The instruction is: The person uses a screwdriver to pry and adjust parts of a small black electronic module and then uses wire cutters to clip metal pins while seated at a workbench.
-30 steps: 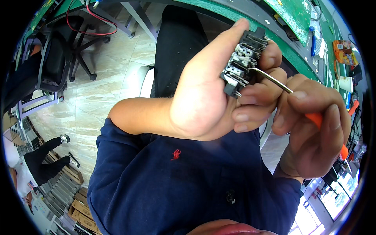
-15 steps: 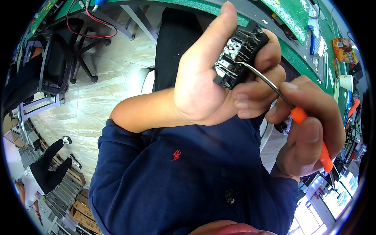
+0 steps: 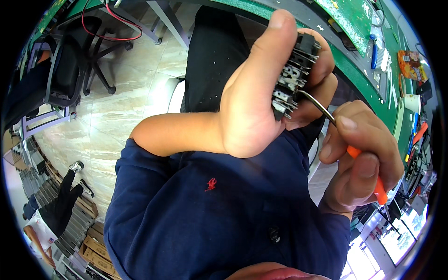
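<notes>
A blue tool [image 3: 374, 56] lies near an orange packet [image 3: 410, 65] (a black chair [image 3: 65, 74] stands at far left).

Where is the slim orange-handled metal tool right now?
In the head view, right of centre: the slim orange-handled metal tool is in the right hand, its tip beside the black pin-studded block in the left hand.

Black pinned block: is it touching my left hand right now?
Touching: the head view shows the black pinned block held in your left hand, between its thumb side and curled fingers.
</notes>
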### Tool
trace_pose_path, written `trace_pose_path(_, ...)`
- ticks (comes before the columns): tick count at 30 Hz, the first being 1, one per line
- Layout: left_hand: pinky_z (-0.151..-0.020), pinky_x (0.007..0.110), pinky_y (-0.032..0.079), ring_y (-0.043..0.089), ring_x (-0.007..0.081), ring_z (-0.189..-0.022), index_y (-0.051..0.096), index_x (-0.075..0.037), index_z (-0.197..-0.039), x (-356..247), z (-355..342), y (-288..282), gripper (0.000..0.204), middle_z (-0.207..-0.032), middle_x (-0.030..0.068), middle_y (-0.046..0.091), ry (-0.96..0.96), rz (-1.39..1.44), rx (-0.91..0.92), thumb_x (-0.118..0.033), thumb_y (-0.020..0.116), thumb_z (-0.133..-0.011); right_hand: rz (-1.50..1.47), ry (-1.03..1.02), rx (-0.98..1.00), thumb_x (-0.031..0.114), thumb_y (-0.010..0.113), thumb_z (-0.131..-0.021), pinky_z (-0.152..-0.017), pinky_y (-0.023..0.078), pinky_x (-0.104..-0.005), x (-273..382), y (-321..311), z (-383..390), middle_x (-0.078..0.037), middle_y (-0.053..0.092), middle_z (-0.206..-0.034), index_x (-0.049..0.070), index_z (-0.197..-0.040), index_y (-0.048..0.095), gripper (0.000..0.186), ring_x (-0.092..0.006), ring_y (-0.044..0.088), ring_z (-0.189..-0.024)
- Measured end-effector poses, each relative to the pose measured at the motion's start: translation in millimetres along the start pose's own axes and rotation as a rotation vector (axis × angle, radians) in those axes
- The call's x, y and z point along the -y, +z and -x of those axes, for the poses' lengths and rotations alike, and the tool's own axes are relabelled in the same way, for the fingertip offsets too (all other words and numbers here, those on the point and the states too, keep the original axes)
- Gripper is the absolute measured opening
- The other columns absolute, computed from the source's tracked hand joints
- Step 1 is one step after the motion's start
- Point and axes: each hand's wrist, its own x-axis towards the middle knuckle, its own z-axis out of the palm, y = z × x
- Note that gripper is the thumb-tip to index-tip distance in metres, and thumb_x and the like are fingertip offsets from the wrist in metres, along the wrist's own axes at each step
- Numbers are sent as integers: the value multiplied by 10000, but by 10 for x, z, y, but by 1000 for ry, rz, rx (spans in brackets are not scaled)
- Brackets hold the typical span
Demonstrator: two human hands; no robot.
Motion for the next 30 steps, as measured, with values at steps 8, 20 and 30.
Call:
trace_pose_path(8, -415, 233, 234, 293, 83, -427, 403, -99, -766, 103, -1, -85, 547, -501, -6, 356, -4, 122, 48, -597, 259, -942, -5, -62, -4, 359, 456, -958, -527, 349, -277, -72, 15, 40, -55, 520, -571, -10, -972, 601, 396, -151, 466, -545)
trace_pose_path(20, -487, 201, 306, 308, 87, -538, 357, -111, -895, 80, -70, -43, 394, -647, -5, 358, 184, -197, 90, -486, 279, -989, 899, 58, -617, 136, 645, -863, -762, 474, -232, -284, -1411, -49, -74, 678, -903, 13, -1027, 666, 207, -113, 619, -829)
trace_pose_path(30, -482, 206, 298, 317, 87, -530, 337, -111, -884, 140, -77, -53, 408, -651, 1, 359, 162, -255, 64, -495, 248, -991, 1069, 398, -260, 28, 581, -840, -842, 478, -325, -1374, -2675, 159, -145, 631, -1096, 182, -1241, 578, 429, -229, 631, -910)
